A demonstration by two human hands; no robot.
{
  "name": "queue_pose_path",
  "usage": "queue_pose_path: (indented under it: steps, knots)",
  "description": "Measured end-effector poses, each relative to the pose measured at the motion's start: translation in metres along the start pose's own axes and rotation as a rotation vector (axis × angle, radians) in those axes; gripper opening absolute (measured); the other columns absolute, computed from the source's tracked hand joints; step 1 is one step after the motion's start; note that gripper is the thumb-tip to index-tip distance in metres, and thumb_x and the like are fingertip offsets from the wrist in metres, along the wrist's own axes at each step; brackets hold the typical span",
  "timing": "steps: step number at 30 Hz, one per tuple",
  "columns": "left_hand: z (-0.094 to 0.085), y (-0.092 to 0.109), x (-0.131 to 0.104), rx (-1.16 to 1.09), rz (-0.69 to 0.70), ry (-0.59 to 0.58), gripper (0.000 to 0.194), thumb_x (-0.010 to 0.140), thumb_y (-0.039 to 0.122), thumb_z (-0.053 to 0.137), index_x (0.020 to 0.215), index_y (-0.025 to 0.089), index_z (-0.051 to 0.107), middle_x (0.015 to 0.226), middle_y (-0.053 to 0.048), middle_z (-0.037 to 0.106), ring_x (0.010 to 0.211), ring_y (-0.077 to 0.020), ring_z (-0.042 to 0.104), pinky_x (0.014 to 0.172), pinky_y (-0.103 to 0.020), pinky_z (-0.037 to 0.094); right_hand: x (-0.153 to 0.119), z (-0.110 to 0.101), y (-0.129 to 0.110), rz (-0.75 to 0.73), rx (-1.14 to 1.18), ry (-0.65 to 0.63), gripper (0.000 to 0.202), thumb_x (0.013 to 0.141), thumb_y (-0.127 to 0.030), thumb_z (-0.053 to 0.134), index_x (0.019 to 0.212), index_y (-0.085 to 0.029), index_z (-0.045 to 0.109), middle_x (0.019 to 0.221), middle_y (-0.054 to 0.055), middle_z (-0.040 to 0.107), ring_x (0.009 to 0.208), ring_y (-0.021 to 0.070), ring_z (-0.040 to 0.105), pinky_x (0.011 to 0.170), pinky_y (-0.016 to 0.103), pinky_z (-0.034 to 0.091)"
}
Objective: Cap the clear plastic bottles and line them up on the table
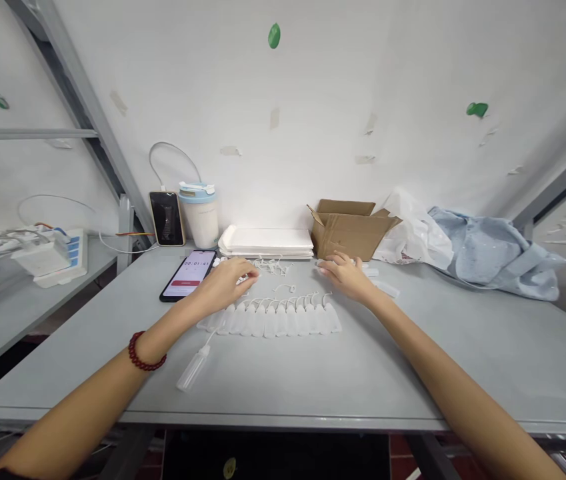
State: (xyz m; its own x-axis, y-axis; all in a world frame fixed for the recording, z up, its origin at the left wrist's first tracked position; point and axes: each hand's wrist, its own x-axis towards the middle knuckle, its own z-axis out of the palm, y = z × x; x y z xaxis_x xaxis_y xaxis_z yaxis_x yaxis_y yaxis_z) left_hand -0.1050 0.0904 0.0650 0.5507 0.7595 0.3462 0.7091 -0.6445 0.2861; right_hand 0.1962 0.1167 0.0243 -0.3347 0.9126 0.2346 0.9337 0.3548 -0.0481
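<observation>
"Hands first, quick."

"Left hand: fingers bent, tips beside the loose white cords. Couldn't tell if it pinched one. Right hand: half-curled, palm down, next to some loose translucent pieces. Grip unclear too; the fingers hid whatever was under them."

"Main items?"

"Row of corded translucent pieces, tags or little sleeves, mid-desk, between front and back edges, cord ends toward the back. Small clear bottle lay tilted off the row's left end, nearer the front edge."

"Handling?"

"Judgement only: light, smooth plastic, likely a bit slippery, some give, not very fragile. Best hold was the flat sides, near the corded end. Cords looked thin, limp, easy to tangle; pinch one by its end. Bottle: take it round the body, not the thin tip."

"Further out?"

"Phone with a running-timer screen left of the left hand. White stack at the back edge, cardboard box right of it, then a plastic bag toward the back right corner."

"Hard to see?"

"Row's left end, partly behind the left wrist. Box contents, out of sight. Cord pile, too fine to count. Forearms, cut off by the frame."
</observation>
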Motion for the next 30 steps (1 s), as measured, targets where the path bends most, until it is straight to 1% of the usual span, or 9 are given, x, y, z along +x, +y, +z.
queue_pose_path:
  steps: [5, 10, 13, 17, 19, 22, 25, 27, 30]
  knots:
    - [0.000, -0.002, -0.004, -0.056, -0.011, 0.098, 0.019, 0.086, 0.024, 0.046, 0.084, 0.017, 0.063, 0.087, -0.005, 0.066, 0.083, -0.0190, 0.057, 0.074, -0.030, 0.043, 0.005, 0.009, -0.001, -0.005, 0.016, -0.044, 0.036, 0.096, -0.034, 0.031, 0.110, -0.025, 0.062, 0.123, 0.011, 0.057, 0.124, 0.0332, 0.038, 0.093, 0.068, 0.023]
    - [0.003, -0.002, -0.008, -0.109, 0.008, 0.139, 0.018, 0.087, 0.026, 0.048, 0.086, 0.016, 0.064, 0.088, -0.005, 0.066, 0.085, -0.0187, 0.058, 0.075, -0.030, 0.044, 0.005, 0.010, -0.002, -0.008, 0.039, -0.025, 0.033, 0.095, -0.026, 0.034, 0.111, -0.023, 0.062, 0.112, 0.013, 0.060, 0.115, 0.0301, 0.045, 0.093, 0.062, 0.025]
    - [0.005, 0.001, -0.009, -0.145, -0.002, 0.149, 0.017, 0.087, 0.025, 0.050, 0.085, 0.017, 0.064, 0.088, -0.005, 0.067, 0.083, -0.0177, 0.058, 0.073, -0.029, 0.044, 0.001, 0.001, -0.008, -0.003, 0.097, 0.052, 0.036, 0.091, -0.020, 0.034, 0.118, -0.023, 0.058, 0.113, 0.014, 0.059, 0.111, 0.0293, 0.046, 0.092, 0.056, 0.030]
    - [0.006, 0.010, -0.010, -0.218, -0.034, 0.161, 0.015, 0.086, 0.025, 0.052, 0.083, 0.018, 0.064, 0.087, -0.003, 0.068, 0.078, -0.0157, 0.057, 0.065, -0.025, 0.044, -0.009, -0.015, -0.024, -0.089, 0.398, 0.217, 0.048, 0.078, -0.008, 0.038, 0.121, -0.023, 0.055, 0.104, 0.010, 0.059, 0.099, 0.0255, 0.051, 0.086, 0.045, 0.039]
    - [0.006, 0.016, -0.010, -0.263, -0.032, 0.167, 0.014, 0.085, 0.025, 0.053, 0.083, 0.018, 0.064, 0.086, -0.003, 0.068, 0.077, -0.0151, 0.058, 0.062, -0.024, 0.044, -0.014, -0.020, -0.035, -0.124, 0.467, 0.314, 0.047, 0.077, -0.007, 0.040, 0.118, -0.023, 0.055, 0.098, 0.008, 0.059, 0.094, 0.0237, 0.053, 0.084, 0.041, 0.041]
    - [0.005, 0.023, -0.012, -0.325, -0.015, 0.182, 0.014, 0.085, 0.027, 0.054, 0.083, 0.018, 0.065, 0.084, -0.003, 0.068, 0.075, -0.0144, 0.058, 0.064, -0.024, 0.046, -0.021, -0.021, -0.050, -0.150, 0.453, 0.429, 0.035, 0.082, -0.011, 0.044, 0.110, -0.024, 0.060, 0.084, 0.006, 0.058, 0.084, 0.0230, 0.054, 0.077, 0.038, 0.042]
    - [0.006, 0.029, -0.013, -0.383, 0.008, 0.193, 0.015, 0.085, 0.028, 0.055, 0.083, 0.018, 0.065, 0.084, -0.003, 0.068, 0.074, -0.0141, 0.059, 0.067, -0.025, 0.047, -0.025, -0.018, -0.062, -0.216, 0.400, 0.471, 0.019, 0.088, -0.022, 0.050, 0.102, -0.023, 0.063, 0.075, 0.005, 0.056, 0.077, 0.0216, 0.054, 0.071, 0.035, 0.042]
    - [0.006, 0.032, -0.015, -0.423, 0.021, 0.186, 0.014, 0.086, 0.027, 0.055, 0.084, 0.017, 0.065, 0.084, -0.003, 0.068, 0.075, -0.0142, 0.059, 0.068, -0.026, 0.047, -0.028, -0.017, -0.070, -0.290, 0.378, 0.466, 0.017, 0.088, -0.030, 0.053, 0.099, -0.022, 0.063, 0.079, 0.006, 0.055, 0.076, 0.0206, 0.053, 0.069, 0.034, 0.043]
    - [0.006, 0.037, -0.017, -0.468, 0.057, 0.176, 0.013, 0.087, 0.025, 0.055, 0.085, 0.017, 0.065, 0.085, -0.003, 0.067, 0.077, -0.0141, 0.059, 0.069, -0.026, 0.048, -0.032, -0.017, -0.079, -0.390, 0.359, 0.414, 0.020, 0.090, -0.032, 0.051, 0.099, -0.017, 0.061, 0.089, 0.010, 0.058, 0.081, 0.0205, 0.053, 0.070, 0.033, 0.043]
